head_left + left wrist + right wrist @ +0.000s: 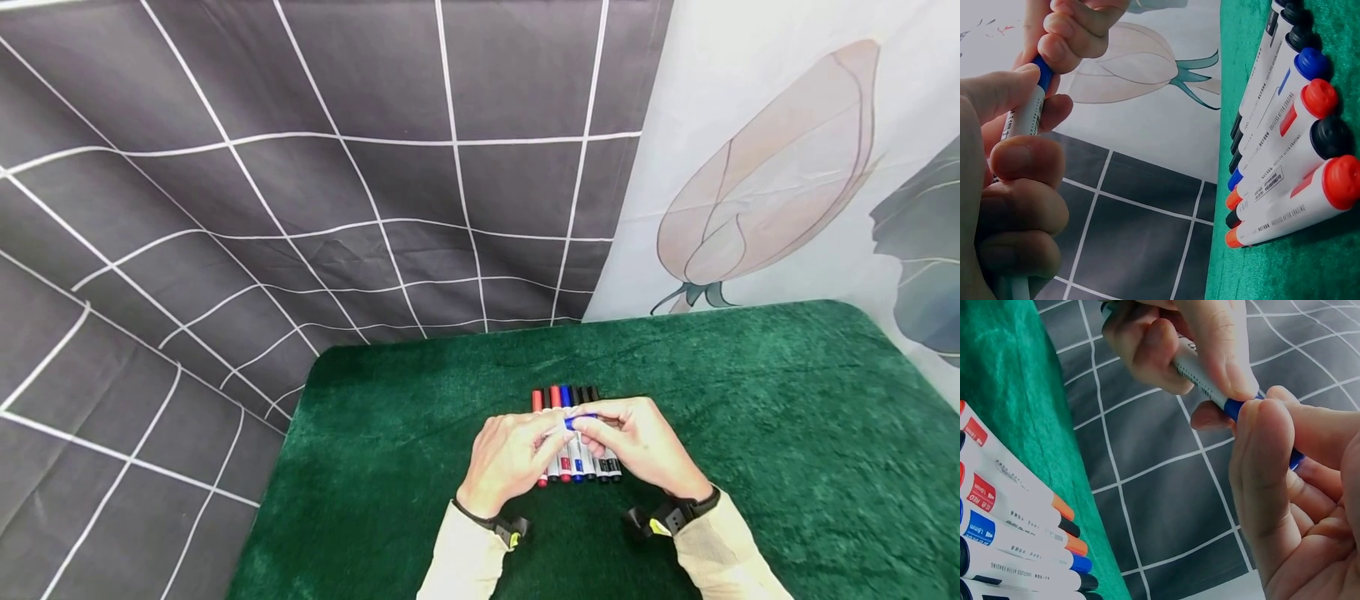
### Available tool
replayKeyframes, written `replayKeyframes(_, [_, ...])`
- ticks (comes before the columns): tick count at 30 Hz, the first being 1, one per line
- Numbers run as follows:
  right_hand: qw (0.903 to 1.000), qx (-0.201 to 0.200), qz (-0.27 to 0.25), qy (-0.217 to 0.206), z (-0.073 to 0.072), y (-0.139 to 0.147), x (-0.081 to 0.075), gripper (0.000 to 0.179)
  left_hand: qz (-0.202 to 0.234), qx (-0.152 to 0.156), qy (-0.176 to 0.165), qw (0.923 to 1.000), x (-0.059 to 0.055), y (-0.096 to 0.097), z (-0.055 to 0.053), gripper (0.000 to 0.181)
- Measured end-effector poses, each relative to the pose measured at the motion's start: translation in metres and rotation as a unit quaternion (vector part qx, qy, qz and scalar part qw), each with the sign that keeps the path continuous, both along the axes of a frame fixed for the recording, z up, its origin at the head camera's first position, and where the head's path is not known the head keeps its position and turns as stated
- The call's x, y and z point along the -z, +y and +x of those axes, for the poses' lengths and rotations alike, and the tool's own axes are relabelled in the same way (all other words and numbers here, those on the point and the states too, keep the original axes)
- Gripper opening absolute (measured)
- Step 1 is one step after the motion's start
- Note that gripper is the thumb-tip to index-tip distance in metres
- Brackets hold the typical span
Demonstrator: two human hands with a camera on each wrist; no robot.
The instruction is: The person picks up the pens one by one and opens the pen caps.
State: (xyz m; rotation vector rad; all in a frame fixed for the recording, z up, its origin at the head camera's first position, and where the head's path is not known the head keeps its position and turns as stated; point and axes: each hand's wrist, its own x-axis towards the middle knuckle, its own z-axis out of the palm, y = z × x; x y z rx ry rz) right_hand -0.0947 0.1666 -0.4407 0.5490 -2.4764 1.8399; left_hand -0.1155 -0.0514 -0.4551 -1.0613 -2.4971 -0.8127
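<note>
A white marker with a blue cap (1200, 378) is held in the air between both hands, above a row of markers. My left hand (510, 457) wraps its fingers round the white barrel, with the thumb near the cap. The right hand (648, 442) pinches the blue cap (1043, 72) between thumb and fingers. The cap sits against the barrel; part of it is hidden by the fingertips. Below the hands, red, black and blue markers (1285, 200) lie side by side on the green cloth.
The green plush cloth (390, 433) covers the table. A dark grey curtain with white grid lines (405, 183) hangs behind and at the left. At the back right is a white sheet with a flower print (772, 167).
</note>
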Motion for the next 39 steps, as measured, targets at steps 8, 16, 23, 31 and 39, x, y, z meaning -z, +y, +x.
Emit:
replayKeyframes(8, [0.9993, 0.007, 0.027, 0.026, -0.0002, -0.0001, 0.0004, 0.015, 0.007, 0.016, -0.032, 0.9993, -0.0016, -0.0022, -0.0005, 0.033])
replayKeyframes(16, [0.9969, -0.006, 0.030, 0.072, 0.0011, 0.0014, 0.0034, 0.018, 0.012, 0.033, -0.057, 0.9978, -0.0024, -0.0040, -0.0007, 0.032])
replayKeyframes(23, [0.9941, -0.020, 0.030, 0.103, -0.0005, 0.0026, 0.0044, 0.022, 0.011, 0.042, -0.071, 0.9965, -0.0046, -0.0045, -0.0012, 0.026])
replayKeyframes(31, [0.9835, -0.028, 0.040, 0.174, -0.0023, 0.0030, 0.0073, 0.027, 0.019, 0.053, -0.083, 0.9950, -0.0049, -0.0050, -0.0014, 0.025])
replayKeyframes(39, [0.9816, -0.040, 0.036, 0.183, -0.0038, 0.0038, 0.0076, 0.028, 0.017, 0.052, -0.088, 0.9946, -0.0056, -0.0053, -0.0019, 0.024])
